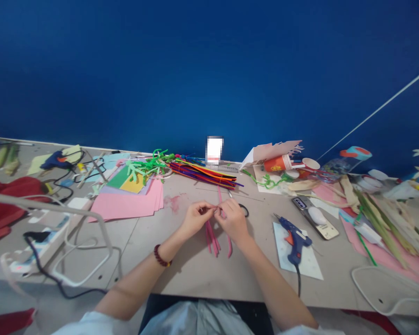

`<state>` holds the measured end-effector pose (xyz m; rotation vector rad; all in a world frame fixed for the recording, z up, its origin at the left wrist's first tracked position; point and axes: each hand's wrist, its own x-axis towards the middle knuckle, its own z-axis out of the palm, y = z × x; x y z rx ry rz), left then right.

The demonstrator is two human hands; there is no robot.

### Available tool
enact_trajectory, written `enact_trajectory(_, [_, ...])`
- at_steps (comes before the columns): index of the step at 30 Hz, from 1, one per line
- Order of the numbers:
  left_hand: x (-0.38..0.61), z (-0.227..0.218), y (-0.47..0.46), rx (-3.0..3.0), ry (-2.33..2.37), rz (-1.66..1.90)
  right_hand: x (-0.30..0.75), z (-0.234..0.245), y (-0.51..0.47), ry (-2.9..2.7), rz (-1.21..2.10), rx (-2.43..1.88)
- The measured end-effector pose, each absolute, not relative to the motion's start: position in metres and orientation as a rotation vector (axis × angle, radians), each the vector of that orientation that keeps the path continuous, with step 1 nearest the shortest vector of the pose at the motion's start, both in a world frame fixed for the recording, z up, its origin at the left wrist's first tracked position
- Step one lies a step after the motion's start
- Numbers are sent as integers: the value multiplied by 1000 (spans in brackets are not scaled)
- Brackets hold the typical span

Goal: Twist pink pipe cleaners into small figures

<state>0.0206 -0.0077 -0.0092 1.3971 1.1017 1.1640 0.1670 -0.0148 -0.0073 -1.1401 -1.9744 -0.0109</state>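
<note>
Both my hands meet above the middle of the table with their fingertips pinched together. My left hand (197,219) is closed on a pink pipe cleaner, and my right hand (233,223) grips it right beside. A pink end sticks out past the fingers on the far side. Below the hands several pink pipe cleaners (214,243) fan toward me; whether they are held or lie on the table I cannot tell. Partly behind my right hand are scissors, of which a black handle loop (245,210) shows. A bundle of coloured pipe cleaners (204,176) lies just beyond.
At left are pink paper sheets (122,207), green pipe-cleaner pieces (150,165) and a white power strip (43,244) with cables. To the right lie a blue glue gun (295,239) on a card, a phone (326,231), red paper cups (277,163) and dried husks (384,223).
</note>
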Motion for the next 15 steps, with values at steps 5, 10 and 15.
enact_trajectory(5, [20, -7, -9, 1588, 1182, 1174, 166, -7, -15, -2014, -26, -1144])
enact_trajectory(10, [19, -5, -11, 1709, 1221, 1172, 164, -8, -15, -1961, 131, -1155])
enact_trajectory(15, [19, -7, -9, 1564, 1194, 1194, 169, -10, -10, -1735, 408, -1218])
